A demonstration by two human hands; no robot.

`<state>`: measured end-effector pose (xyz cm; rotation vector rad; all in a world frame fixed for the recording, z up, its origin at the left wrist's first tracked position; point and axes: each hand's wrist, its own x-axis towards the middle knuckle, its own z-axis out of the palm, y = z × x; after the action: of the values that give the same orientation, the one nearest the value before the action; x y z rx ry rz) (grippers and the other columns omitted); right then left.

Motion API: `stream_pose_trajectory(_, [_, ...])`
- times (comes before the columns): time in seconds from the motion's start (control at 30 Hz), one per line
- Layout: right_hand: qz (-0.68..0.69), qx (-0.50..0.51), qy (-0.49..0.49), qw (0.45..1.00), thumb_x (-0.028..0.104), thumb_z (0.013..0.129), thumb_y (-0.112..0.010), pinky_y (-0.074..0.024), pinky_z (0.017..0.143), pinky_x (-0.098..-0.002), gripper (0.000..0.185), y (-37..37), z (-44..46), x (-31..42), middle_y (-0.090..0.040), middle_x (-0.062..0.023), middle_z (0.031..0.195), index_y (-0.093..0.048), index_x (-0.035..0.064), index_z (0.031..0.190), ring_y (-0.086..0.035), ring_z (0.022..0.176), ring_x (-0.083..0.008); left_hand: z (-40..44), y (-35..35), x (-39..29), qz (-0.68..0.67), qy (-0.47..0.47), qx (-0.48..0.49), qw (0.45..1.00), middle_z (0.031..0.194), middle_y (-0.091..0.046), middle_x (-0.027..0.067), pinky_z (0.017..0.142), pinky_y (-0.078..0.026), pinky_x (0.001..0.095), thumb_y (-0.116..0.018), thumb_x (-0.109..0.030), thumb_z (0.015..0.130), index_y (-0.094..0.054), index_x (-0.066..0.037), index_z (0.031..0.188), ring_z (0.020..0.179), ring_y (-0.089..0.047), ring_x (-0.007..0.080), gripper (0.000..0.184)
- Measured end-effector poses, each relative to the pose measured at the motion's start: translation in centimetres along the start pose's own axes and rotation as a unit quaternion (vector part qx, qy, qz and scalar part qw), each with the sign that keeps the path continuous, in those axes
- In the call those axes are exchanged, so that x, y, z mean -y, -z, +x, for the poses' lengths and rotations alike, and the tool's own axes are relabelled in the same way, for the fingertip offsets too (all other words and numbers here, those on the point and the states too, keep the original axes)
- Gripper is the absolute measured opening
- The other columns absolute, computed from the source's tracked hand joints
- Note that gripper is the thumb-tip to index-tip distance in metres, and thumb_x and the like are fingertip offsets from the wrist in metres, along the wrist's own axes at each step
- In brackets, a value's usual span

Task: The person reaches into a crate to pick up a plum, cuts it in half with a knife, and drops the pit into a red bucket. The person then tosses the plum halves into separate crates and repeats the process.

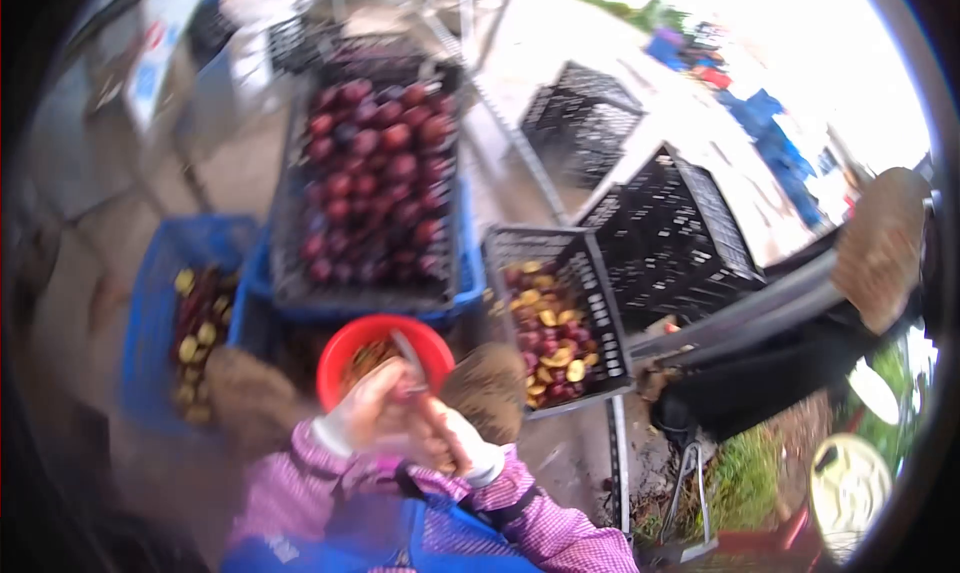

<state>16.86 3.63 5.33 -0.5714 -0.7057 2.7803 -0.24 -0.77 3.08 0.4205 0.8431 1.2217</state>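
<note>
Both my hands are close together over a red bucket [441, 358], blurred by motion. My left hand [372, 405] is closed, with a small dark red patch, apparently a plum, at its fingertips. Wrapped round a knife [407, 356] is my right hand [447, 437]; the blade points up and away over the bucket. Small brownish bits, too blurred to name, lie inside the bucket. Beyond it, a black crate [283, 263] full of whole plums [385, 158] rests on a blue crate [468, 263]. To the right, cut plums [550, 343] with yellow flesh fill part of another black crate [620, 348].
A blue crate [140, 323] at left holds more cut fruit. Black crates [670, 238] stand at right, one farther back [580, 123]. My knees [490, 388] flank the bucket. Another person's leg [760, 373] reaches in from the right, above grass [745, 483].
</note>
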Motion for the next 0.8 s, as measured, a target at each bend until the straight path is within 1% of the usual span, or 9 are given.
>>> stream_pose_trajectory(0.07, [-0.298, -0.012, 0.127, 0.946, 0.035, 0.098, -0.040, -0.0273, 0.042, -0.0236, 0.033, 0.7, 0.2, -0.6, -0.037, 0.0042, 0.058, -0.043, 0.0107, 0.074, -0.030, 0.047, -0.0056, 0.5, 0.3, 1.4, -0.079, -0.015, 0.007, 0.997, 0.087, -0.059, -0.0005, 0.044, -0.030, 0.0172, -0.048, -0.041, 0.093, -0.055, -0.010, 0.100, 0.053, -0.043, 0.0051, 0.033])
stream_pose_trajectory(0.2, [-0.338, -0.147, 0.022, 0.929, 0.031, 0.097, -0.039, -0.0266, 0.044, -0.0218, 0.034, -0.8, 0.1, -0.6, -0.038, 0.0029, 0.057, -0.046, 0.0077, 0.074, -0.032, 0.048, -0.0058, -0.3, 0.4, 0.7, -0.138, 0.087, 0.021, 0.986, 0.086, -0.059, 0.0031, 0.041, -0.031, 0.0184, -0.047, -0.040, 0.094, -0.055, -0.007, 0.099, 0.048, -0.039, 0.0048, 0.034])
stream_pose_trajectory(0.27, [-0.318, -0.143, 0.039, 0.936, 0.036, 0.098, -0.039, -0.0244, 0.041, -0.0214, 0.038, 0.2, -0.1, -1.5, -0.035, 0.0031, 0.053, -0.044, 0.0079, 0.073, -0.030, 0.045, -0.0057, 0.0, 1.1, 1.4, -0.154, 0.087, 0.036, 0.984, 0.083, -0.058, 0.0040, 0.039, -0.029, 0.0180, -0.047, -0.039, 0.094, -0.055, -0.007, 0.098, 0.044, -0.034, 0.0043, 0.034])
stream_pose_trajectory(0.33, [-0.087, 0.064, -0.024, 0.994, 0.043, 0.097, -0.039, -0.0212, 0.037, -0.0207, 0.043, 0.2, -1.1, -0.9, -0.031, 0.0038, 0.051, -0.042, 0.0082, 0.072, -0.028, 0.043, -0.0052, 1.0, 2.4, 2.3, -0.235, 0.115, 0.028, 0.965, 0.080, -0.056, 0.0047, 0.038, -0.026, 0.0168, -0.048, -0.037, 0.094, -0.055, -0.006, 0.096, 0.042, -0.031, 0.0041, 0.032])
stream_pose_trajectory(0.4, [-0.004, 0.088, -0.062, 0.994, 0.048, 0.096, -0.040, -0.0186, 0.035, -0.0200, 0.047, -2.9, -1.8, -0.4, -0.029, 0.0050, 0.050, -0.039, 0.0080, 0.071, -0.024, 0.040, -0.0042, 1.4, 2.9, 2.3, -0.300, 0.091, 0.028, 0.949, 0.083, -0.057, 0.0067, 0.038, -0.027, 0.0163, -0.050, -0.037, 0.093, -0.055, -0.007, 0.095, 0.047, -0.036, 0.0047, 0.030])
stream_pose_trajectory(0.6, [-0.087, -0.104, -0.036, 0.990, 0.042, 0.098, -0.038, -0.0227, 0.040, -0.0196, 0.037, 0.5, -0.4, -1.3, -0.034, 0.0030, 0.058, -0.047, 0.0081, 0.088, -0.030, 0.045, -0.0044, 0.8, 2.7, 1.9, -0.213, -0.087, 0.081, 0.970, 0.102, -0.056, -0.0021, 0.081, -0.046, 0.0263, -0.063, -0.024, 0.088, -0.050, -0.010, 0.118, 0.092, -0.054, 0.0090, 0.035])
stream_pose_trajectory(0.67, [-0.360, -0.223, 0.091, 0.901, 0.035, 0.097, -0.043, -0.0320, 0.048, -0.0209, 0.031, 2.3, -0.1, -2.8, -0.042, 0.0011, 0.063, -0.049, 0.0056, 0.091, -0.040, 0.052, -0.0064, 0.4, 2.8, 2.0, -0.146, -0.169, 0.036, 0.974, 0.109, -0.057, 0.0030, 0.083, -0.048, 0.0294, -0.061, -0.018, 0.088, -0.048, -0.008, 0.125, 0.099, -0.056, 0.0153, 0.039])
stream_pose_trajectory(0.73, [-0.419, -0.242, 0.078, 0.872, 0.028, 0.097, -0.043, -0.0330, 0.054, -0.0199, 0.025, 2.5, -0.6, -3.0, -0.044, 0.0011, 0.065, -0.050, 0.0041, 0.095, -0.037, 0.058, -0.0049, 0.6, 3.4, 2.7, -0.116, -0.158, 0.015, 0.980, 0.115, -0.056, 0.0068, 0.086, -0.047, 0.0299, -0.062, -0.014, 0.087, -0.044, -0.008, 0.129, 0.102, -0.055, 0.0164, 0.046])
stream_pose_trajectory(0.8, [-0.558, -0.266, 0.093, 0.781, 0.027, 0.094, -0.048, -0.0433, 0.059, -0.0350, 0.027, 1.2, -0.9, -2.3, -0.056, -0.0160, 0.069, -0.051, 0.0003, 0.096, -0.058, 0.062, -0.0274, 0.9, 3.3, 3.0, -0.061, -0.225, -0.009, 0.972, 0.117, -0.054, 0.0106, 0.087, -0.047, 0.0304, -0.065, -0.011, 0.085, -0.041, -0.007, 0.130, 0.102, -0.055, 0.0173, 0.051])
